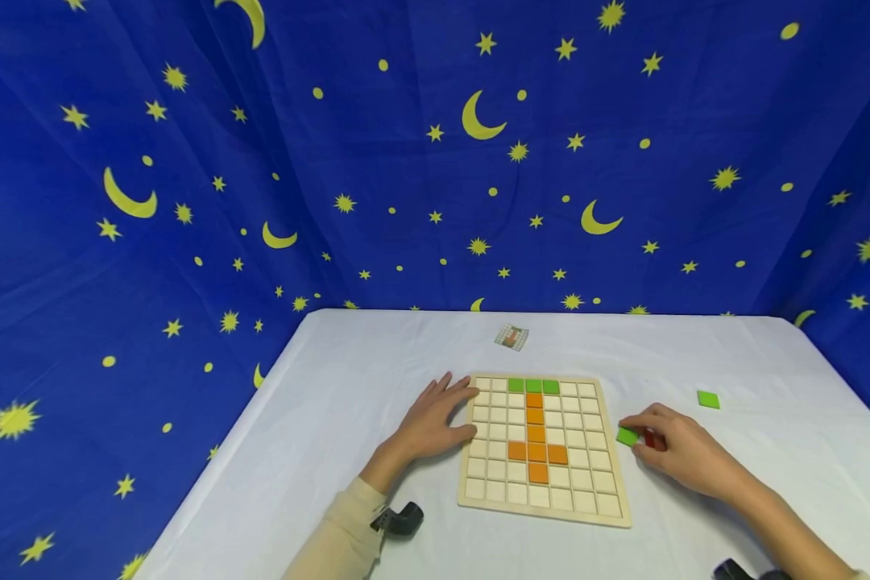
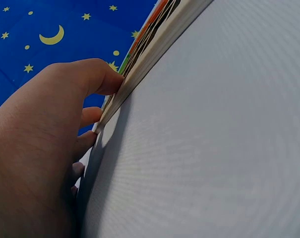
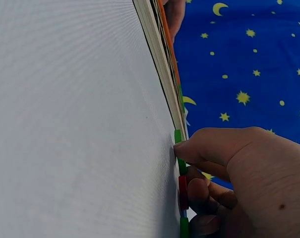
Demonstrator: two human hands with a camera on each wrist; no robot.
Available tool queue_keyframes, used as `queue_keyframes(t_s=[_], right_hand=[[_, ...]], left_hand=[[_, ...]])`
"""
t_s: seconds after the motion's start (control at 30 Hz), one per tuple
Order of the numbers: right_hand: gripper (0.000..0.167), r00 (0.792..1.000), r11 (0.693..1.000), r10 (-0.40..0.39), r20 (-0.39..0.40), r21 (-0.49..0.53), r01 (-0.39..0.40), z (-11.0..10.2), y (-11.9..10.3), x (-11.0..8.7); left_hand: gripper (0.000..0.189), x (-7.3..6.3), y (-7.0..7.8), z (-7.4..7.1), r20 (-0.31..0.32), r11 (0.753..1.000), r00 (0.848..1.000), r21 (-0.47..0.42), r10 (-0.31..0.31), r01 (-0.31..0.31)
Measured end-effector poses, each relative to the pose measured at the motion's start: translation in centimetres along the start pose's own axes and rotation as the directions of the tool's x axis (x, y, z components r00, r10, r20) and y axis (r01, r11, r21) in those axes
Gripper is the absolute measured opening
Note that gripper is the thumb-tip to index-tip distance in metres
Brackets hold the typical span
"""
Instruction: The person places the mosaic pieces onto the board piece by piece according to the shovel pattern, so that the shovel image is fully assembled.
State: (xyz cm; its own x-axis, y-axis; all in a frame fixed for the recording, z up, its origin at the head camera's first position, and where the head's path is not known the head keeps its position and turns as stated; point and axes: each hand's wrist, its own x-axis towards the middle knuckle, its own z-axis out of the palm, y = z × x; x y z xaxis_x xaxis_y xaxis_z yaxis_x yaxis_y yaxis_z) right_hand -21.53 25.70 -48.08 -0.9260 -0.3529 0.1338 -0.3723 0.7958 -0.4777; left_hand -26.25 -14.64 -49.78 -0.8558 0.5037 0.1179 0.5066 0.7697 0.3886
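1. Nearest the camera, behind the left hand: beige sleeve, black wrist device.
2. Spread fingers there, touching the edge of the gridded board.
3. Pinching a green tile right of the board with the right hand; dark red piece partly hidden beneath.
4. Beyond the right hand, second green tile; beyond both, picture card.
5. Between the hands, orange tiles and green row on the board.
6. White-covered table underneath; starry blue cloth beyond.
7. Table's left edge well apart from the left hand.

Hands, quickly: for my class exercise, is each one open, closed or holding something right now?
Left hand: open, touching the board.
Right hand: pinching a green tile.
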Motion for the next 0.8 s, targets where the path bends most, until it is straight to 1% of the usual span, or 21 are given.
queue_keyframes(t_s=[0.13,0.37,0.8], right_hand=[[0.034,1.000,1.000,-0.004,-0.003,0.009,0.004,0.00,-0.02,0.05],[0.034,1.000,0.999,0.024,0.020,0.020,-0.025,0.10,0.00,-0.09],[0.033,1.000,1.000,0.012,0.008,0.014,-0.013,0.08,0.02,-0.06]], left_hand=[[0.065,-0.01,-0.02,-0.05,-0.003,1.000,1.000,-0.002,0.001,-0.001],[0.065,-0.09,-0.14,0.04,-0.008,1.000,1.000,-0.008,0.006,-0.006],[0.065,0.02,-0.35,0.25,-0.019,1.000,1.000,-0.005,0.011,-0.012]])
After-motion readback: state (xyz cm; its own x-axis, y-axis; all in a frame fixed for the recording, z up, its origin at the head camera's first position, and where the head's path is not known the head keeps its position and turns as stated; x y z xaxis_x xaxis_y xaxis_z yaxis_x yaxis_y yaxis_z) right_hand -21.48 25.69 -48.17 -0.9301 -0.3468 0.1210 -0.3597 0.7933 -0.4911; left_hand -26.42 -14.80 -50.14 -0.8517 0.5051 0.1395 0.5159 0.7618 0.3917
